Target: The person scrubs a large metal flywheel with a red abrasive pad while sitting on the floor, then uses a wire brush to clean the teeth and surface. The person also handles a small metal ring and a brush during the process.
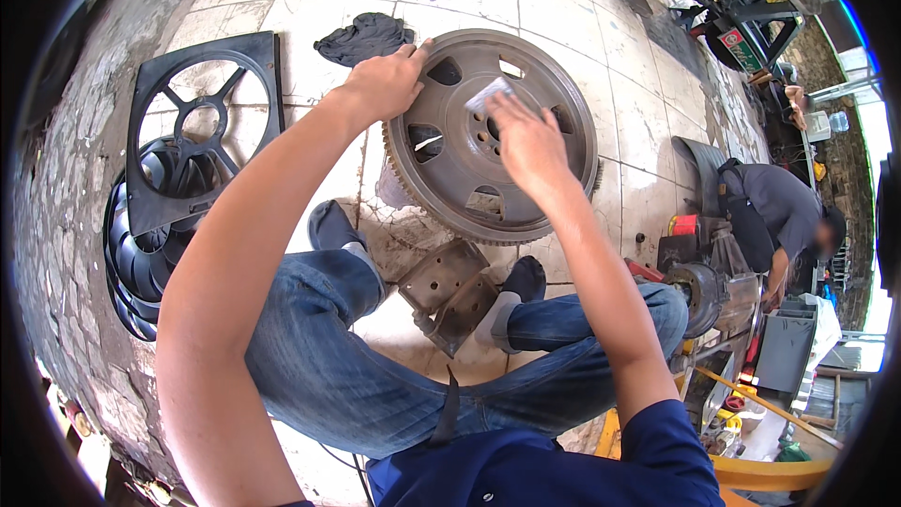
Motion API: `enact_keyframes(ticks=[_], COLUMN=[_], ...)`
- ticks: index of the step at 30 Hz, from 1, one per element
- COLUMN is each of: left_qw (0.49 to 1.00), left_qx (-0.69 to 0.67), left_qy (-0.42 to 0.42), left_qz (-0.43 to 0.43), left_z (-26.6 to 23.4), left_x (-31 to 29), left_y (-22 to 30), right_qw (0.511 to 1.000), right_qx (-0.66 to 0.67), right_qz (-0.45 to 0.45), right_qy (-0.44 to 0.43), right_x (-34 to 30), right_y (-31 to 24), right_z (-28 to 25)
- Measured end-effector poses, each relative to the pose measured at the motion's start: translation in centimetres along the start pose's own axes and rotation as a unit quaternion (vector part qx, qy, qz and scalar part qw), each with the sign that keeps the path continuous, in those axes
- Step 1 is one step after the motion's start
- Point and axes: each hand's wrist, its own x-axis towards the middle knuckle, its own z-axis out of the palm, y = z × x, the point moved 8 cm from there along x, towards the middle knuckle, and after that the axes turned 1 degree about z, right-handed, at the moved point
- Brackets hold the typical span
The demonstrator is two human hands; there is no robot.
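Note:
A large round metal flywheel (460, 190) with a toothed rim and several cut-out windows is in front of me, beyond my feet. My left hand (387, 84) grips its upper left rim, fingers closed over the edge. My right hand (527, 138) presses a folded pale grey sheet (489, 94) flat against the face, just above the centre holes. Whether the sheet is sandpaper or cloth I cannot tell. Under the near side of the flywheel, between my feet, sits a rusty metal bracket (449, 286) with holes.
At left, a black fan shroud (274, 84) leans over a black fan (141, 268). A dark crumpled cloth (361, 39) lies behind the flywheel on the tiled floor (563, 9). To the right, another person (774, 202) bends beside a greasy gearbox-like part (699, 296). A yellow frame (774, 471) is near me.

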Motion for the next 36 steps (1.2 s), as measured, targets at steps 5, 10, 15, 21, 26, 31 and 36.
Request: enact_keyframes(ticks=[5,10,15,21,26,31,36], left_qw=[1.0,1.0,1.0,0.999,1.0,1.0,0.999], left_qx=[0.004,-0.007,-0.014,-0.03,-0.027,-0.024,-0.037], left_qy=[0.015,-0.007,-0.02,-0.007,0.008,-0.002,-0.005], left_qz=[0.013,-0.003,-0.007,-0.011,-0.002,-0.004,0.0], left_z=[0.4,0.0,0.1,-0.4,0.1,0.2,-0.3], left_x=[0.3,-0.2,-0.2,-0.4,-0.3,-0.2,-0.3], left_y=[-0.4,0.0,-0.1,0.2,-0.1,-0.1,0.2], right_qw=[0.998,0.999,0.999,1.0,0.998,1.0,0.996], right_qx=[-0.057,-0.011,-0.013,0.01,0.053,0.008,0.069], right_qz=[-0.017,0.042,-0.044,0.029,-0.029,-0.021,0.038], right_qy=[0.023,-0.011,0.022,0.006,0.012,0.017,0.048], right_x=[-0.1,0.4,-0.7,-0.1,-0.1,-0.5,0.2], right_y=[-1.1,1.5,-2.3,-0.8,-1.4,-1.9,0.9], right_z=[0.6,-0.3,0.9,0.2,0.3,1.1,-0.3])
